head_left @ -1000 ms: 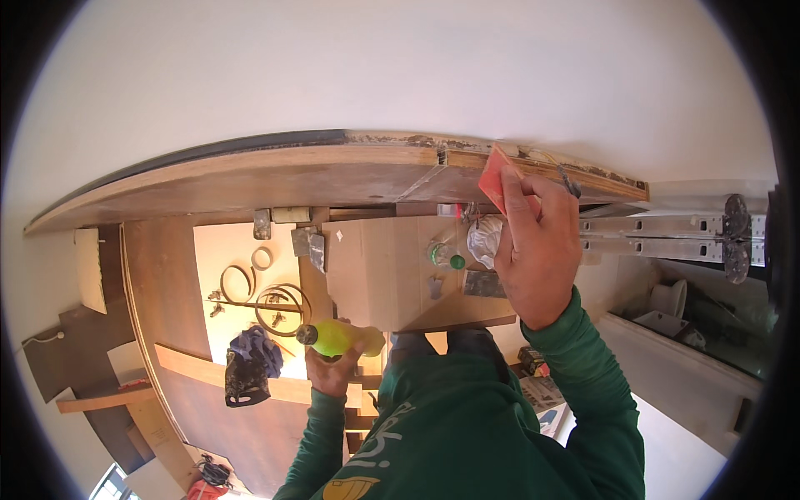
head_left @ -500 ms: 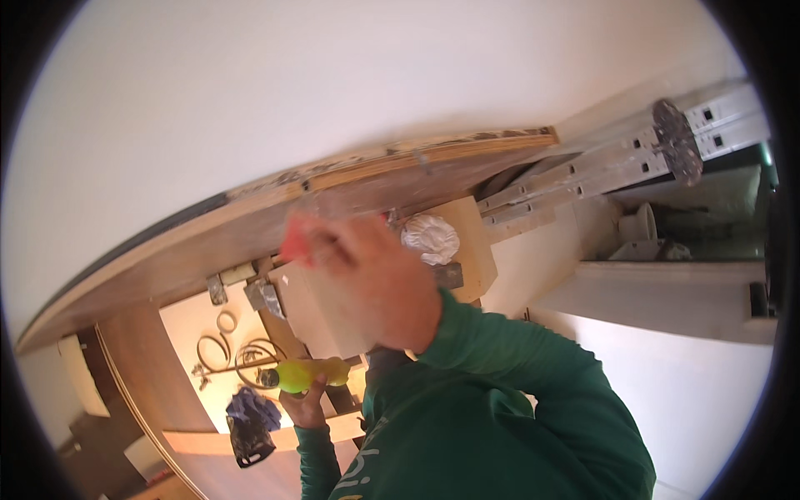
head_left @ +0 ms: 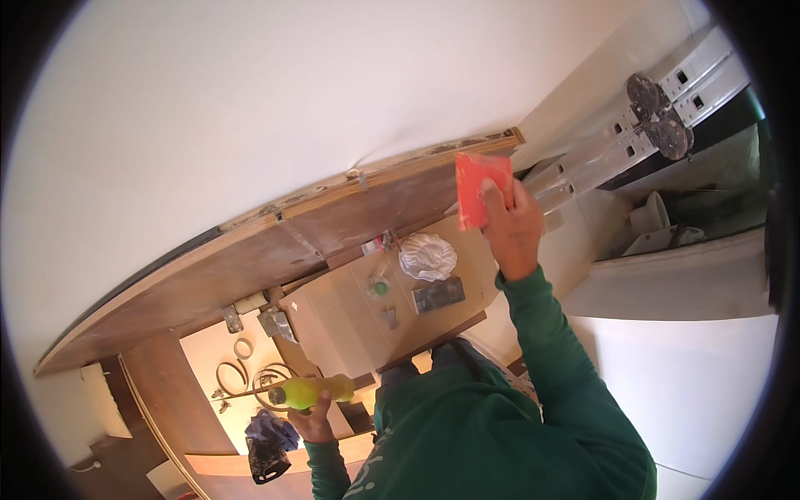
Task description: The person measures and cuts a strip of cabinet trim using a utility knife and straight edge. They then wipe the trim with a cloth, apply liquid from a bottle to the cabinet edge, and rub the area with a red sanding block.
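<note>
My right hand [head_left: 514, 236] is raised at the right and closed on a flat red rectangular pad [head_left: 477, 197] with pale worn edges. It is held in front of the far right end of a long wooden panel [head_left: 333, 225], whose upper edge is rough and stained. Low at the left, my left hand [head_left: 314, 422] wraps around a yellow-green bottle [head_left: 321, 389] lying nearly level, its dark end pointing left. The white wall [head_left: 275, 92] rises beyond the panel.
A folding metal ladder [head_left: 617, 150] slants along the right. Below the panel, a cardboard-coloured surface [head_left: 333, 317] bears a crumpled white bundle [head_left: 428, 257] and a dark block [head_left: 438, 294]. Coiled strips [head_left: 234, 377] and a dark plastic bag [head_left: 267, 454] lie at the left.
My right hand has swung right and slightly up with the red pad, away from the middle of the panel. The left hand still holds the bottle, and the view has shifted a little.
</note>
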{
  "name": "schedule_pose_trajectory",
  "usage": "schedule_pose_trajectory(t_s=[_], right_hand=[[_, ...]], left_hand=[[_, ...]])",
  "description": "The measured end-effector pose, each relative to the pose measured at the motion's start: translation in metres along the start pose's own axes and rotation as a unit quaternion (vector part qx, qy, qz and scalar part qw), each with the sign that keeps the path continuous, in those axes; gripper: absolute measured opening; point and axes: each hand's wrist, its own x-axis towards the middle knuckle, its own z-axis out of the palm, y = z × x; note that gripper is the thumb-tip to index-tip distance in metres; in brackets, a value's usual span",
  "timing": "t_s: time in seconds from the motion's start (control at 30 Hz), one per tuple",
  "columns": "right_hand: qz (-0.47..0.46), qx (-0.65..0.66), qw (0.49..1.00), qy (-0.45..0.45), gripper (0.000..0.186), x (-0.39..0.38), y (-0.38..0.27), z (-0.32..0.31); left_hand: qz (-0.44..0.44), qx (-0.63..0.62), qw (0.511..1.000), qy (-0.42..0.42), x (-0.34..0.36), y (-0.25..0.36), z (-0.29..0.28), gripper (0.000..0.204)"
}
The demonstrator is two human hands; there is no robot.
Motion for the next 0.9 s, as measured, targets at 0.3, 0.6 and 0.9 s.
schedule_pose_trajectory(t_s=[0.3,0.6,0.9], right_hand=[[-0.022,-0.064,0.997,0.04,0.034,0.074,0.051,-0.038],[-0.321,-0.358,0.877,-0.011,0.028,0.216,0.22,-0.182],[0.19,0.262,0.846,-0.425,0.035,-0.005,0.168,-0.162]], left_hand=[[0.018,-0.008,1.0,0.002,-0.061,0.001,0.044,0.048],[-0.001,-0.008,0.999,0.035,-0.137,-0.005,0.093,0.042],[0.029,-0.09,0.996,-0.002,-0.261,-0.017,0.168,0.07]])
